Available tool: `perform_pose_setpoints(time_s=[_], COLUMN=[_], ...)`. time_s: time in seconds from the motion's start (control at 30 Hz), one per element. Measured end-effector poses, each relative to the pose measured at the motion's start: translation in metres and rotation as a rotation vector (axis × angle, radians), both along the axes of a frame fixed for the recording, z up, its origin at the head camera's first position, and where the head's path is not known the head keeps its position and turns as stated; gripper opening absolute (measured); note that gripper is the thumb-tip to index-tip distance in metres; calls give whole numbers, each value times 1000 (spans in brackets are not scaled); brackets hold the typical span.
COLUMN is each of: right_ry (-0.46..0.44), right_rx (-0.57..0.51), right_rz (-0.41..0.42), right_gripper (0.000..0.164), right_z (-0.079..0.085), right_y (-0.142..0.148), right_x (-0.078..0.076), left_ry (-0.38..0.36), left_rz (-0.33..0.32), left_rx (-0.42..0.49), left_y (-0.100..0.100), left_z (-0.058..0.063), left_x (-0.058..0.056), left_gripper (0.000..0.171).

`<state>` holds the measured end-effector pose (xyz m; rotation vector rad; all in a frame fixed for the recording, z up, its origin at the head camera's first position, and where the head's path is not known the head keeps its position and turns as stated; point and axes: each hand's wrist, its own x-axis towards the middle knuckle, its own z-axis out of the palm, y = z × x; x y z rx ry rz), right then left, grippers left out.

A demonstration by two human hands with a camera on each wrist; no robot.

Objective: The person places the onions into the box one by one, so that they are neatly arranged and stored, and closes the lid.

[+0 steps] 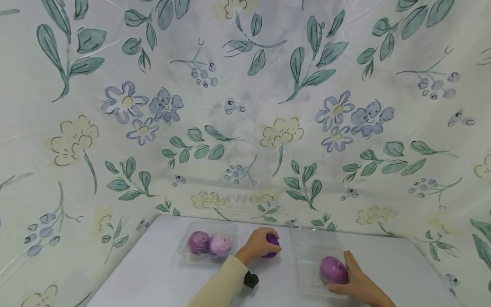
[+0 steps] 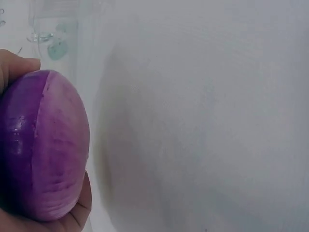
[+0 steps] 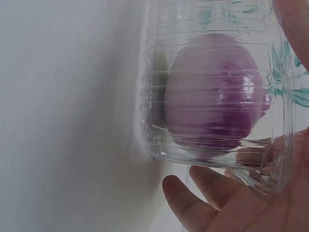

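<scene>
Toward the middle of the table, my left hand (image 1: 259, 244) grips a purple onion (image 2: 60, 145), fingers over its far side. One part of its skin is dark and glossy, the rest paler and streaked. At the right lies a clear plastic container (image 1: 307, 273) holding another purple onion (image 1: 333, 270). My right hand (image 1: 358, 279) holds this container by its near right corner, thumb along the near side and fingers along the right. In the right wrist view, the onion shows through the ribbed plastic wall, with fingers (image 3: 188, 200) beside and partly behind it.
A second clear plastic container (image 1: 185, 257) with two purple onions (image 1: 209, 243) stands at the back left of the white table (image 1: 153, 277). A small black device (image 1: 251, 279) sits by the left wrist. Behind the table hangs a floral-patterned sheet (image 1: 245, 106).
</scene>
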<state>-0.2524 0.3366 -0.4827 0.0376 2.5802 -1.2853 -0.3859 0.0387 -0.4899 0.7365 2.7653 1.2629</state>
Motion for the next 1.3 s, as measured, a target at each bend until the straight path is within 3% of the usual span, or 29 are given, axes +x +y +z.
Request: perform_pose_setpoints(time_s=[0.1, 0.4, 0.73, 0.9, 1.13, 1.3], right_ry=[5, 23, 39, 28, 24, 22], right_rx=[15, 27, 30, 35, 72, 37], right_rz=[5, 11, 19, 11, 7, 10], right_gripper=[127, 129, 129, 130, 128, 128], right_z=[0, 0, 2, 3, 1, -2], right_y=[0, 2, 5, 5, 6, 6], right_x=[0, 0, -1, -1, 0, -1], left_ry=[13, 55, 117, 78, 52, 35], left_rz=[29, 13, -74, -109, -176, -200], left_rx=[26, 70, 154, 183, 196, 166], left_y=[2, 12, 28, 39, 57, 67], left_z=[1, 11, 28, 36, 34, 28], left_x=[0, 1, 8, 15, 29, 37], left_gripper=[29, 35, 29, 31, 33, 32])
